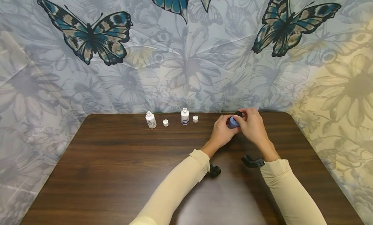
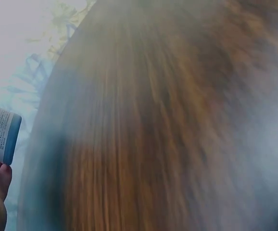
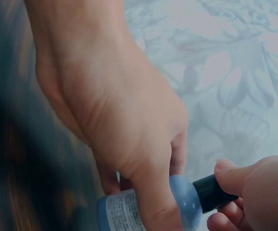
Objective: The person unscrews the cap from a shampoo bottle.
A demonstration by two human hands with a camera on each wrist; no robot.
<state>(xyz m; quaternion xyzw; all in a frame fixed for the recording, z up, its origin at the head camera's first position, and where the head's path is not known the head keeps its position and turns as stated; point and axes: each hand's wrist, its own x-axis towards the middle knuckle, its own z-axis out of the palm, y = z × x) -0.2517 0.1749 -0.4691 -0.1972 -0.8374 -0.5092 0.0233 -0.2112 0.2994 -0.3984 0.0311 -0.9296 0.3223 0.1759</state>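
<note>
Near the far edge of the table, both hands are on a small blue bottle (image 1: 234,122) with a black cap (image 3: 211,193). My left hand (image 1: 222,131) grips the bottle's body, its fingers wrapped over the printed label. My right hand (image 1: 253,125) pinches the black cap between thumb and fingers. The right wrist view has the bottle lying sideways across the picture, cap toward the right hand (image 3: 269,195). Only the label and the bottle's base (image 2: 12,139) show at the left edge of the left wrist view. Whether the cap is loose cannot be told.
Left of the hands along the far edge stand two white bottles (image 1: 151,120) (image 1: 185,117) without caps, each with a white cap (image 1: 165,123) beside it on the right. Behind the brown wooden table (image 1: 122,173) hangs a butterfly-and-flower cloth (image 1: 189,63).
</note>
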